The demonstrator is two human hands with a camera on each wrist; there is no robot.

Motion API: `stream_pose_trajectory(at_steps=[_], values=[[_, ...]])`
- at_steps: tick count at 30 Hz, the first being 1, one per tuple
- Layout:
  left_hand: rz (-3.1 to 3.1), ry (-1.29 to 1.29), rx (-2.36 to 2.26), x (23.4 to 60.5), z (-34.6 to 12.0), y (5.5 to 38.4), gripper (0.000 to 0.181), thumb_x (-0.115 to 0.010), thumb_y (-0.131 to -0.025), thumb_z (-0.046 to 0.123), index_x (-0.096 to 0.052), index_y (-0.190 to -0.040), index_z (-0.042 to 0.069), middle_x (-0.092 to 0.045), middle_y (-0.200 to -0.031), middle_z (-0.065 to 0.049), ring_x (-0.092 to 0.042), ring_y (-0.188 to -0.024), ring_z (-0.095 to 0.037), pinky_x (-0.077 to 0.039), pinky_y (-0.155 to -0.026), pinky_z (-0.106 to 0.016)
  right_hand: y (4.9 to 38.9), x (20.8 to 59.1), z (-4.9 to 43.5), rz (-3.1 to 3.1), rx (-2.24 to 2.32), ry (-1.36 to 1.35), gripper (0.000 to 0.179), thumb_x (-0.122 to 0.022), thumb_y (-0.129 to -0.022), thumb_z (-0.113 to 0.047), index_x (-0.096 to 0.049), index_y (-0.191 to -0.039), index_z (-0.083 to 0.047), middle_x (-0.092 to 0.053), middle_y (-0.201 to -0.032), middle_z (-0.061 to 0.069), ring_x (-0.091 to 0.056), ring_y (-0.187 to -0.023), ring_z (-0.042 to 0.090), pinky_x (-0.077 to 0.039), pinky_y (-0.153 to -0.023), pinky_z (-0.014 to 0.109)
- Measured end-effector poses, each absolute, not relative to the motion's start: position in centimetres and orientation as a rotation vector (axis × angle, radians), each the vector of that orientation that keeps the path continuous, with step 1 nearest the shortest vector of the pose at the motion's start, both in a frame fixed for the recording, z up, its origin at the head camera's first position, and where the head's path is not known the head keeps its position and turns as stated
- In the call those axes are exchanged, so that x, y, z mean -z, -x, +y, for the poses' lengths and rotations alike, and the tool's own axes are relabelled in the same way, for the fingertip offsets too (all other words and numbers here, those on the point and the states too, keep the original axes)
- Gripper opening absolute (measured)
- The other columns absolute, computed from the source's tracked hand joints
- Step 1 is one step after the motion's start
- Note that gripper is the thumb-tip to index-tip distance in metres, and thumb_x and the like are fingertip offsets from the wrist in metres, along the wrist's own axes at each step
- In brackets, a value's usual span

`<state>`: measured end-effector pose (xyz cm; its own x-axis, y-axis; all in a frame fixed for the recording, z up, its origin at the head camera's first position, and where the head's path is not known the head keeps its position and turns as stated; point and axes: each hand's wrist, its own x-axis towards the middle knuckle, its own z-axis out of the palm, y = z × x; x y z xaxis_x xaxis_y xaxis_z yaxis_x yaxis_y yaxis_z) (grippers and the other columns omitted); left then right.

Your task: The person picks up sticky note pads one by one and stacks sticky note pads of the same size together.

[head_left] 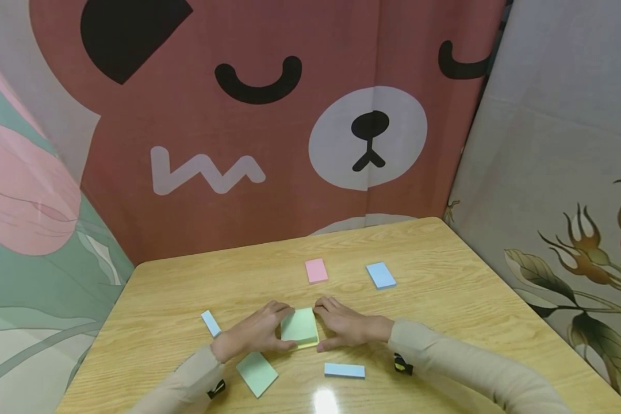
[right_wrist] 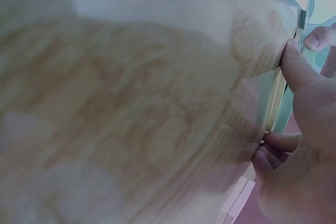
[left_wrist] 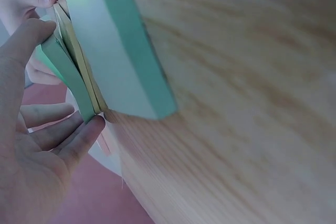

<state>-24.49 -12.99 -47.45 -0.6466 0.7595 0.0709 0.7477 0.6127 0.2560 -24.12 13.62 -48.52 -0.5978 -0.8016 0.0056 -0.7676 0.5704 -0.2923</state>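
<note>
In the head view, a light green sticky note pad [head_left: 299, 326] lies on top of a yellow sticky note pad [head_left: 308, 346], whose near edge peeks out. My left hand [head_left: 256, 330] holds the green pad from the left, thumb at the near edge and fingers at the far one; the left wrist view shows the green pad [left_wrist: 71, 74] bowed slightly between them. From the right, my right hand [head_left: 344, 324] spans the stack's right side, its thumb by the near corner and fingers at the far corner. The right wrist view shows the yellow layers [right_wrist: 275, 95] edge-on between thumb and fingers.
Another green pad [head_left: 257, 374] lies near my left wrist. A narrow blue pad [head_left: 344, 371] is in front, a second narrow blue pad [head_left: 211, 324] at left. Farther back lie a pink pad [head_left: 317, 271] and a blue pad [head_left: 380, 275]. Curtains surround the wooden table [head_left: 227, 276].
</note>
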Motion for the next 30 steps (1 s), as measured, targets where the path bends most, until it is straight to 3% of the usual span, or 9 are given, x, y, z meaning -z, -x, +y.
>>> stream_pose_trajectory(at_steps=[30], values=[[2.785,-1.37,-0.371,47.66,-12.76,24.07,0.078,-0.068,-0.088,0.056,-0.053,-0.137,-0.003,-0.054,-0.134,-0.019,-0.052,-0.122,-0.03,-0.05,-0.096,-0.044,24.22,48.68,13.65,2.667,0.367,1.348,0.078,-0.059,-0.094,-0.053,-0.04,-0.141,0.007,-0.034,-0.137,0.01,-0.036,-0.123,0.019,-0.038,-0.103,0.031]])
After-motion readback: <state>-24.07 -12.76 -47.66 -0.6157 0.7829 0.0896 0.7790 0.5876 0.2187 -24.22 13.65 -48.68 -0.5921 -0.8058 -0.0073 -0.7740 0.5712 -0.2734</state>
